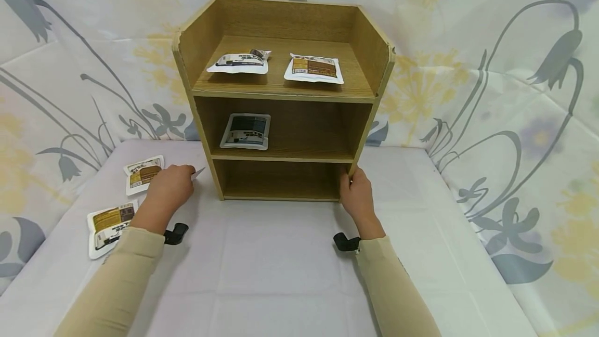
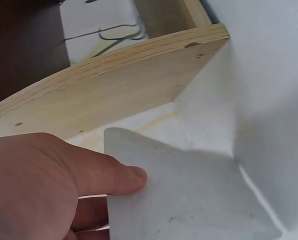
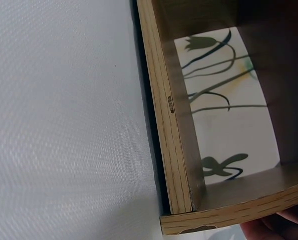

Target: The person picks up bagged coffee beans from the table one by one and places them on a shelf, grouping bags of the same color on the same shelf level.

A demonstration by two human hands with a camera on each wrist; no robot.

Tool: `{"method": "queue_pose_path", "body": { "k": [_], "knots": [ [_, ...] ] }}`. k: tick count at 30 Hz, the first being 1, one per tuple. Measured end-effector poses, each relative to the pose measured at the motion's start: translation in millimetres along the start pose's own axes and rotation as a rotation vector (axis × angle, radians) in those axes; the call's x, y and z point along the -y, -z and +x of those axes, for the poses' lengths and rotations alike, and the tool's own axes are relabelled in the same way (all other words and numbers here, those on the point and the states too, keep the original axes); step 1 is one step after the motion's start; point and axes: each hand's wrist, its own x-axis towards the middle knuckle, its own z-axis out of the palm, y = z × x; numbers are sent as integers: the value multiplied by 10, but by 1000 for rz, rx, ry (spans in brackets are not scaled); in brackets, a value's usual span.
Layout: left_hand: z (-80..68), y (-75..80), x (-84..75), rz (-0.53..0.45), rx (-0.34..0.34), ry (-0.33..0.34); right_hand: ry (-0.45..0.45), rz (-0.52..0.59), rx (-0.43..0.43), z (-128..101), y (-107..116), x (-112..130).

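on the white table [image 1: 290,264], a wooden shelf [image 1: 281,92] stands upright at the back, open front facing the person. left hand [image 1: 169,187] sits just left of the shelf's lower left corner, fingers curled, pinching a white pouch [image 2: 188,195] between thumb [image 2: 114,175] and the fingers under it; only the pouch's tip [image 1: 198,171] shows in the head view, near the shelf's side panel [image 2: 114,90], can't tell if touching. right hand [image 1: 356,194] is at the shelf's lower right front corner, fingers curled against the right side panel edge; wrist view shows only fingertips [image 3: 283,225] at the board's bottom edge, so full grip can't be told. top shelf has two pouches, one left [image 1: 239,62], one right [image 1: 313,68]. middle shelf has one pouch [image 1: 246,131] at the left, leaning back. two more pouches lie on the table left of the left hand, one far [image 1: 142,173], one near [image 1: 108,224]. flower-print cloth [image 1: 505,98] behind and at both sides.
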Motion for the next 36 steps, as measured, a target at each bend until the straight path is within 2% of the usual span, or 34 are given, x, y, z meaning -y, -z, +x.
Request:
{"method": "queue_pose_path", "body": {
  "k": [11, 23, 36],
  "knots": [
    [-115, 166, -8, 3, 8, 19, -3, 8, 13, -1, 4, 0],
    [-225, 313, -89, 57, -26, -40, 2, 6, 17, 4, 5, -8],
    [-357, 494, -251, 65, 12, -65, 13, 4, 17, 5, 3, -10]
  ]
}}
